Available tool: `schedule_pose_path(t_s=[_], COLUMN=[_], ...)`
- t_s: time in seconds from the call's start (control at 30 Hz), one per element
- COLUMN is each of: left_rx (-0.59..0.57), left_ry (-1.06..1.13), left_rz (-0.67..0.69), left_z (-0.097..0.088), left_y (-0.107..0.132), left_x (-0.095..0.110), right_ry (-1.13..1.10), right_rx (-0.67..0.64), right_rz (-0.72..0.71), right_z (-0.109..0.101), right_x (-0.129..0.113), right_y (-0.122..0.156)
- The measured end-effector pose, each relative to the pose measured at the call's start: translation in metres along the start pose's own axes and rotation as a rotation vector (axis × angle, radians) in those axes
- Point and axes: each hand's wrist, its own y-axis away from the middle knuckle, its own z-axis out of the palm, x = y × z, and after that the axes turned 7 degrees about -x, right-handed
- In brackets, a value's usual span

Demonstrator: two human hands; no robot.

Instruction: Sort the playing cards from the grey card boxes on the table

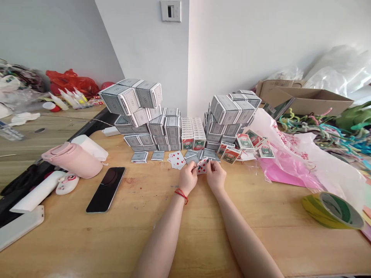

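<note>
Between my two hands are playing cards (202, 166) with red diamonds facing me. My left hand (188, 177), a red string at its wrist, pinches their left side. The right side is gripped by the fingers of my right hand (216, 176). Just left of them, face-up cards (177, 160) lie on the wooden table (139, 239). Face-down piles of cards (191, 155) lie directly behind my hands, partly covered by them. Two more small piles, a card pile (157, 155) and another card pile (139, 156), sit further left.
Tall stacks of card blocks rise at left (142, 112) and right (232, 116), with rows of card boxes (193, 133) between. Loose card boxes (232, 152) lie right. A phone (106, 189) and pink bottle (74, 158) are left; a tape roll (314, 210) and plastic bag (292, 154) are right.
</note>
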Motion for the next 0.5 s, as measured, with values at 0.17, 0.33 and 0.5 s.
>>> schedule_pose_path(t_s=[0.17,0.33,0.5], left_rx=[0.088,0.141,0.12], left_ry=[0.104,0.149,0.165], left_rz=[-0.078,-0.107,-0.104], left_z=[-0.002,-0.003,-0.001], left_y=[-0.002,-0.004,-0.003], left_x=[-0.002,-0.004,-0.004], right_ry=[-0.207,-0.181,-0.022], right_rx=[-0.155,-0.249,-0.193], right_rz=[0.008,-0.026,-0.093], right_z=[0.004,0.005,0.001], right_x=[0.013,0.018,0.014], right_y=[-0.007,-0.009,-0.007])
